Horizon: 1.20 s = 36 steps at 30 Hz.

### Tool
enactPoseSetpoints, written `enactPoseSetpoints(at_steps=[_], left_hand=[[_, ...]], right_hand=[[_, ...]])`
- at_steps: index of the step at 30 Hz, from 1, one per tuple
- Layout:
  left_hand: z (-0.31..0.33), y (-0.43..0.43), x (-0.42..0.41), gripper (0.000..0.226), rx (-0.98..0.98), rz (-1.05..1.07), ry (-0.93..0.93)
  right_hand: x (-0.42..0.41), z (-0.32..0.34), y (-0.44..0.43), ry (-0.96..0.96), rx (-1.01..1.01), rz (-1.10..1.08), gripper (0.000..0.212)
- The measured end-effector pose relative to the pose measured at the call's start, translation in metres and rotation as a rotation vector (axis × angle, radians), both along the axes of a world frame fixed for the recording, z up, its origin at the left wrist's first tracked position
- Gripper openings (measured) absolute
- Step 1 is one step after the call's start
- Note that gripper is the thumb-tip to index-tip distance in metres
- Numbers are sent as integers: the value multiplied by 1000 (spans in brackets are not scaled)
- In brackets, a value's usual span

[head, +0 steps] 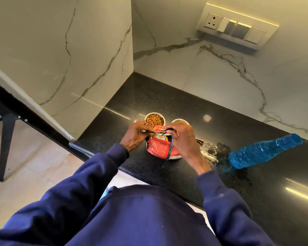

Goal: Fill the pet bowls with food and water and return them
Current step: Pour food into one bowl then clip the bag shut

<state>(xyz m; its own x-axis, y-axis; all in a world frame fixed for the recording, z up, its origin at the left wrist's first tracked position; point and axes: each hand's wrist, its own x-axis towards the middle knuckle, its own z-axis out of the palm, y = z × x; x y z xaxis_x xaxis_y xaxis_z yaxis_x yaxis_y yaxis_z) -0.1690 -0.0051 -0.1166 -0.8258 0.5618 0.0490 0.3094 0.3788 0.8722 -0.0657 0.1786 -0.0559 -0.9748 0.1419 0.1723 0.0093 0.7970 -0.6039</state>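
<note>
Both sleeves converge on food bag (160,148) upright on table (167,96): left hand (137,134) and right hand (182,137) pinching its mouth, kibble bowl (154,119) just beyond, water bottle (263,150) lying right.

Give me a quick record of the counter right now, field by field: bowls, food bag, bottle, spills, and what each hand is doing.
food bowl: filled with brown kibble
second bowl: contents hidden behind right hand
food bag: red, upright on black counter, top being pinched
left hand: grips bag top, left side
right hand: grips bag top, right side
bottle: blue plastic, right of the bag
spill: water pooled between bag and bottle
</note>
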Motion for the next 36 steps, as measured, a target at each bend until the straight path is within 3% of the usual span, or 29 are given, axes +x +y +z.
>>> enactPoseSetpoints(at_steps=[8, 11, 17, 23, 36], left_hand=[[-1, -3, -4, 25, 62, 14, -94], [1, -3, -6, 36, 61, 16, -121], [-5, -4, -3, 35, -39, -53, -84], [-10, 2, -3, 23, -36, 11, -39], [-21, 12, 0, 15, -5, 72, 16]], right_hand=[[-20, -5, -19, -150, 259, 115, 33], [-25, -8, -24, -185, 271, 143, 32], [-28, -10, -27, -201, 248, 150, 42], [-32, -8, -27, -122, 77, 66, 35], [-21, -24, -35, 80, 200, 78, 26]])
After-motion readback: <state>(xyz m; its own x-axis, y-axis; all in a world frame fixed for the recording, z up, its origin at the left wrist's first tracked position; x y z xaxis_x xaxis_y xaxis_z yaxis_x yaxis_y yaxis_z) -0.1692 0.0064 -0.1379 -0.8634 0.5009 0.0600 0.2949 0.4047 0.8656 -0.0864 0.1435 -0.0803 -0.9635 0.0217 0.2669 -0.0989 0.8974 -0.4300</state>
